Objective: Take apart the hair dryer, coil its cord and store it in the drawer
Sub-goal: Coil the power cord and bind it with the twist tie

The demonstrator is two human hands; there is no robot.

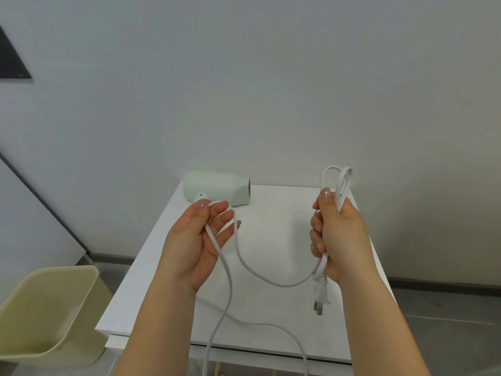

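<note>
A pale green hair dryer body point(217, 189) lies on its side at the far left of the white cabinet top point(273, 229). The white cord point(273, 282) hangs in the air between my hands. My right hand point(337, 234) grips a folded bundle of the cord, whose loops point(340, 180) stick out above the fist. The plug point(321, 295) dangles below that hand. My left hand point(196, 240) pinches one strand between thumb and fingers, palm up. From there the cord drops past the front edge, out of view.
A beige waste bin point(51, 313) stands on the floor left of the cabinet. A plain wall rises right behind the cabinet. Grey floor shows to the right. The cabinet's front edge point(244, 348) lies just below my forearms.
</note>
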